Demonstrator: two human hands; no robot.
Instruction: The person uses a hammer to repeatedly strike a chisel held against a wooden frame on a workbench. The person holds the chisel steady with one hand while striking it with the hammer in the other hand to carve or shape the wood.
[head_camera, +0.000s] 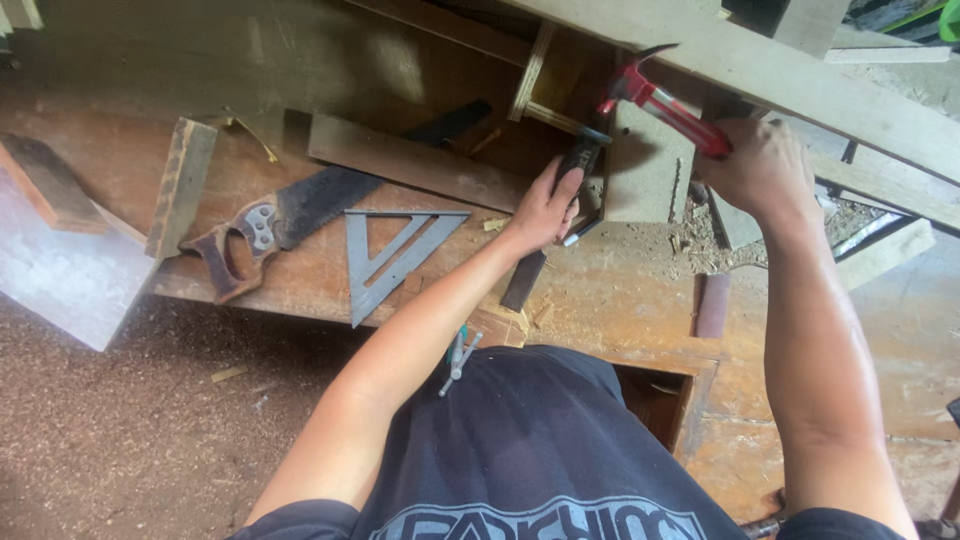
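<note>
- The right hand (762, 168) is gripping a red-handled hammer (664, 104), fingers wrapped tight around the shaft, the head raised over the far edge of the workbench (640, 290).
- The left hand (545, 210) is closing around a dark chisel-like tool (580, 158), thumb and fingers curled on its handle, holding it upright against a pale wooden block (645, 175).
- The hammer is showing a red shaft and a dark claw head tilting towards a long pale plank (800, 80) that is crossing the bench's far right corner.
- Wood chips are lying scattered just beside the block.
- Towards the left edge, a handsaw (275, 225) with a brown handle is resting flat, and a grey metal triangle square (392, 255) is sitting just beside it, nearer the front edge.
- Sawdust is covering the floor (140, 430) below the bench's left side.
</note>
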